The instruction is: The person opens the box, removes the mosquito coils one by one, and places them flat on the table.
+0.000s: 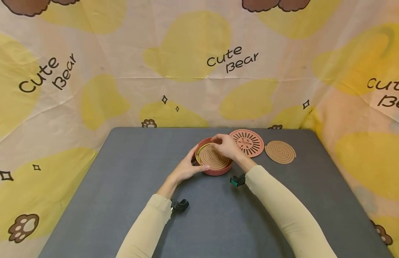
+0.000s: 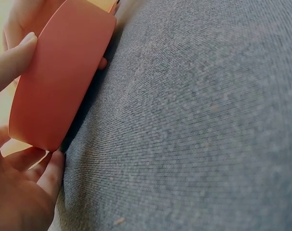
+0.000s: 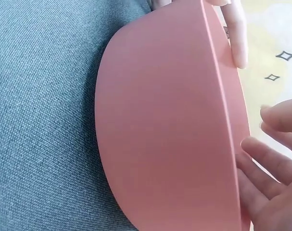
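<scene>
A round reddish-pink mosquito coil box (image 1: 217,172) stands on the table with a brown mosquito coil (image 1: 213,157) lying in it. A yellowish edge shows along the coil's left side. My left hand (image 1: 185,167) grips the box from the left, its thumb at the near rim and its fingers round the side. In the left wrist view, fingertips reach under the box's lower edge (image 2: 61,77). My right hand (image 1: 227,146) is bent over the box's far right rim. The right wrist view shows its loosely bent fingers (image 3: 266,166) dipping inside the wall, with nothing visible between them.
Behind the right hand lies a pink slotted lid (image 1: 251,143), flat on the grey table (image 1: 138,161). A second mosquito coil (image 1: 280,152) lies to the lid's right. A printed cloth (image 1: 186,53) hangs behind the table and along its sides.
</scene>
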A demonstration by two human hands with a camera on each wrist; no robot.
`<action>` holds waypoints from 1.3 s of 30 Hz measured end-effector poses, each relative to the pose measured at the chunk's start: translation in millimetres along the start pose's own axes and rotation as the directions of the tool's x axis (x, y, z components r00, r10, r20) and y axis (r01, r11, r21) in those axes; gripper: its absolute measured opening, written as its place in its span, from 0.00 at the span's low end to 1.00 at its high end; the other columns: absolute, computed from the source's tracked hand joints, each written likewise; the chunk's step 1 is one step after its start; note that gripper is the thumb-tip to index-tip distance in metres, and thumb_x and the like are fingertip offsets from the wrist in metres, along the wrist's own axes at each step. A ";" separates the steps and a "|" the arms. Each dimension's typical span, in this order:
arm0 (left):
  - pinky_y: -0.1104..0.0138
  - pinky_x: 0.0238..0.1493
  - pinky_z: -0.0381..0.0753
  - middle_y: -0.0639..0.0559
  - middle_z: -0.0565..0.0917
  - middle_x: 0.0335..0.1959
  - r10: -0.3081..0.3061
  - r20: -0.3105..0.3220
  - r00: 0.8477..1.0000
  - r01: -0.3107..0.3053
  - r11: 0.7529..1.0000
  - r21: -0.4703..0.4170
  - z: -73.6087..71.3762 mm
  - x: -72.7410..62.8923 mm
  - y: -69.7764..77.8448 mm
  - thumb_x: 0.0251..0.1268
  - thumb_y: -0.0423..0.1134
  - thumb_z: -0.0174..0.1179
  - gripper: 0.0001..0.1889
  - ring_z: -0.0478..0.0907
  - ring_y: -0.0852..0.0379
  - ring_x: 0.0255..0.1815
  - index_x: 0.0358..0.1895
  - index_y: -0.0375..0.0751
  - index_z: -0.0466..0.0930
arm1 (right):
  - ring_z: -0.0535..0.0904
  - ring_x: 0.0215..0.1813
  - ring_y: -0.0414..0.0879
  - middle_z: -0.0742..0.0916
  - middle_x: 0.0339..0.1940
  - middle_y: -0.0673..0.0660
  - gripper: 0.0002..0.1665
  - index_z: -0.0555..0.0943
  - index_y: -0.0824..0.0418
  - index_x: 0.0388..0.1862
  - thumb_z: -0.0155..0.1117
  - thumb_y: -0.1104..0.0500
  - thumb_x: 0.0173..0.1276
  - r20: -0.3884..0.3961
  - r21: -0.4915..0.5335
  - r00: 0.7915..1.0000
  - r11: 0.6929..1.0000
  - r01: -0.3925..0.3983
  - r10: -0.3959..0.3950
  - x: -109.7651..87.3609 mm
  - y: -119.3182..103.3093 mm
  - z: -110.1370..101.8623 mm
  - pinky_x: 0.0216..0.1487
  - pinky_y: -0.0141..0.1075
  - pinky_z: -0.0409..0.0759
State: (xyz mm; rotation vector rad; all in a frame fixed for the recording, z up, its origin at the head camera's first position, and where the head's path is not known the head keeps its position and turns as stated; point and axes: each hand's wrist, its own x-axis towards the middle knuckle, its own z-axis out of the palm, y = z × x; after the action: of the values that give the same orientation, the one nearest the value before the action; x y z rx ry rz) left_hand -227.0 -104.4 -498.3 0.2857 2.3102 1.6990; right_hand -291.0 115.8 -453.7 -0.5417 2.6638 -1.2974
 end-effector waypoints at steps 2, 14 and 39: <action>0.50 0.73 0.65 0.50 0.57 0.81 -0.007 -0.003 1.000 0.007 1.000 0.005 0.2 0.3 0.4 0.58 0.52 0.76 0.56 0.61 0.50 0.77 0.83 0.62 0.46 | 0.80 0.59 0.57 0.85 0.58 0.62 0.17 0.82 0.64 0.59 0.61 0.58 0.77 0.003 -0.003 1.000 1.000 -0.002 0.002 1.0 0.4 0.7 0.58 0.52 0.79; 0.50 0.75 0.62 0.49 0.55 0.82 -0.013 0.010 1.000 0.014 1.000 -0.014 -0.9 4.3 -2.3 0.59 0.48 0.76 0.56 0.59 0.48 0.79 0.84 0.61 0.45 | 0.82 0.56 0.55 0.86 0.54 0.61 0.18 0.82 0.66 0.60 0.64 0.60 0.75 0.042 -0.056 0.999 0.998 -0.026 0.028 2.9 -1.2 2.2 0.56 0.50 0.81; 0.46 0.74 0.61 0.46 0.54 0.82 -0.010 0.020 1.000 0.011 0.999 -0.037 -0.5 1.8 -1.9 0.59 0.45 0.76 0.57 0.58 0.45 0.79 0.84 0.58 0.42 | 0.81 0.56 0.56 0.85 0.54 0.62 0.19 0.82 0.65 0.60 0.66 0.63 0.72 -0.001 0.090 0.998 0.994 -0.057 0.058 -0.6 3.3 -12.3 0.55 0.49 0.81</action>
State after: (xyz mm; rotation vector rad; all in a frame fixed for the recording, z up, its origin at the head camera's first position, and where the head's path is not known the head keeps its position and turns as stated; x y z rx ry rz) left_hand -228.9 -104.9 -500.1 0.2819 2.2596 1.7239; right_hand -294.6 126.9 -448.6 -0.4480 2.5885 -1.3950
